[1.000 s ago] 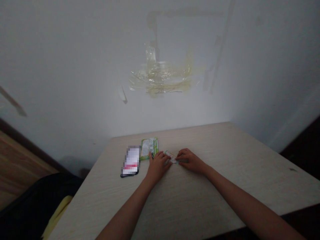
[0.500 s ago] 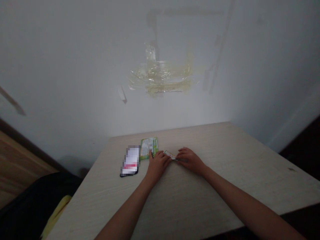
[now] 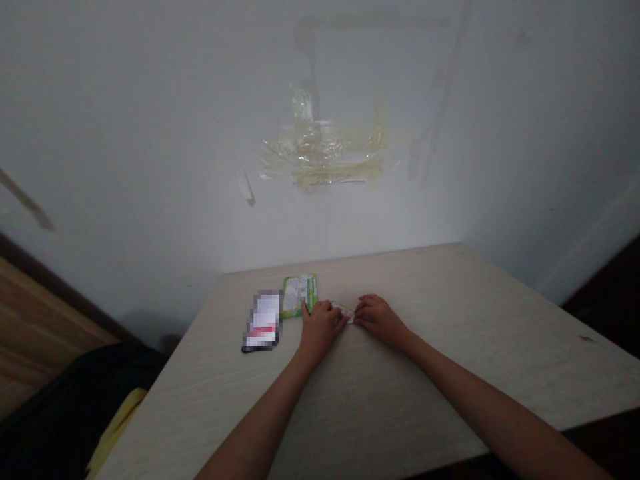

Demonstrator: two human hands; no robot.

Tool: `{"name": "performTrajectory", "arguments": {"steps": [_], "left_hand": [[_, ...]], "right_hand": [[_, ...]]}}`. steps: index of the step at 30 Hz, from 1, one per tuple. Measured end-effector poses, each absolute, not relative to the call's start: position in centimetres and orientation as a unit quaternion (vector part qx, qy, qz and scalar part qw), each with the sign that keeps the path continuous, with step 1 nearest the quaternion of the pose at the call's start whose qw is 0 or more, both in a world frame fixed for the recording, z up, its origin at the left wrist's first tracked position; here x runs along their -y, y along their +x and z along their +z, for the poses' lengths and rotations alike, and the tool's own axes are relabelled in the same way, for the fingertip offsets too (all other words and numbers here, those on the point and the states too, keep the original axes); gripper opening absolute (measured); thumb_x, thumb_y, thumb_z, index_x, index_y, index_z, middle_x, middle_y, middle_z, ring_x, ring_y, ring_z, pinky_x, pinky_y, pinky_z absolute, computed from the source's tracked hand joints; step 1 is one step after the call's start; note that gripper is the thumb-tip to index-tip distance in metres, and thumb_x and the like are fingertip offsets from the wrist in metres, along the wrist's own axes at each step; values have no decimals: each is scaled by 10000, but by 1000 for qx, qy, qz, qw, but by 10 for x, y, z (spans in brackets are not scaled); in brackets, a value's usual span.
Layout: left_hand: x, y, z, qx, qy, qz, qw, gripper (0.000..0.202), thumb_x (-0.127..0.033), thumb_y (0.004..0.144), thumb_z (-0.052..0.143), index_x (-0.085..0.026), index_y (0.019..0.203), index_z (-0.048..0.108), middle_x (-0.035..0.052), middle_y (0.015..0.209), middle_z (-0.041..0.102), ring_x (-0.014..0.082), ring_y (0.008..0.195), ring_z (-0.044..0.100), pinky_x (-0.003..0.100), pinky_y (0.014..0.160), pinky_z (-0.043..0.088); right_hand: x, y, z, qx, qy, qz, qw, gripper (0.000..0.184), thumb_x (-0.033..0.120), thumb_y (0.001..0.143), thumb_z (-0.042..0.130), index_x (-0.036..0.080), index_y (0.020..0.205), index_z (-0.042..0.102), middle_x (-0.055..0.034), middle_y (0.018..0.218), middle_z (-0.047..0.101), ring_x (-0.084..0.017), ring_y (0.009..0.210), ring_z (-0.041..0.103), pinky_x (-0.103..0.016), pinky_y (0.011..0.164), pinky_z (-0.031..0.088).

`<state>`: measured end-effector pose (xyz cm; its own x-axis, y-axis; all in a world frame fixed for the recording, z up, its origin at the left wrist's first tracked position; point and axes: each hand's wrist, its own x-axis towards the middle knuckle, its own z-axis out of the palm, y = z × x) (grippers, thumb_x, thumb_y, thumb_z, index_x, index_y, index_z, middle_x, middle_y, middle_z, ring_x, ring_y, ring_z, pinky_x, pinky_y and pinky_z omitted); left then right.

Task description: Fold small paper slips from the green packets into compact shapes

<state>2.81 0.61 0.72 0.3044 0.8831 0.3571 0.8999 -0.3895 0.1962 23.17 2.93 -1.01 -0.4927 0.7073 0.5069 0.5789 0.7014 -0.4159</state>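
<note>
Pinching small packet [image 3: 343, 311], print too blurred to read

Left grip [image 3: 320, 327], right grip [image 3: 381, 319]: fingertips close.

Seemingly a plain home room: wooden table [image 3: 400, 400] against tape-marked white wall [image 3: 150, 133].

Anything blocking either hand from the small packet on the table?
Nothing visible: the left hand and right hand pinch the small packet at its ends. The green packet lies off to its left.
</note>
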Motion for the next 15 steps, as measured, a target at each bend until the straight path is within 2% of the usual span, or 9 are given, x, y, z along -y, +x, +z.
{"name": "performTrajectory", "arguments": {"steps": [6, 11, 15], "left_hand": [[-7, 31, 7, 566, -797, -212, 3, 199, -448, 852, 591, -267, 899, 661, 20, 1003, 605, 229, 1068, 537, 655, 1088, 108], [-8, 30, 5, 547, -802, -240, -29, 163, -413, 859, 591, -306, 967, 651, 1, 1108, 630, 238, 1166, 499, 688, 1084, 43], [-9, 28, 3, 537, -808, -238, -46, 142, -402, 854, 597, -324, 948, 669, -18, 1130, 650, 258, 1229, 459, 714, 1068, 0]], "right_hand": [[-29, 225, -11, 817, -453, 119, 337, 44, 233, 772, 720, 195, 792, 720, -63, 912, 649, -214, 973, 544, -348, 887, 427], [-26, 220, -10, 791, -508, 120, 320, 98, 271, 763, 719, 186, 811, 720, -75, 952, 618, -225, 1020, 503, -354, 934, 390], [-27, 218, -11, 777, -536, 126, 305, 100, 254, 739, 724, 189, 815, 714, -74, 1012, 598, -226, 1058, 481, -353, 964, 360]]}}
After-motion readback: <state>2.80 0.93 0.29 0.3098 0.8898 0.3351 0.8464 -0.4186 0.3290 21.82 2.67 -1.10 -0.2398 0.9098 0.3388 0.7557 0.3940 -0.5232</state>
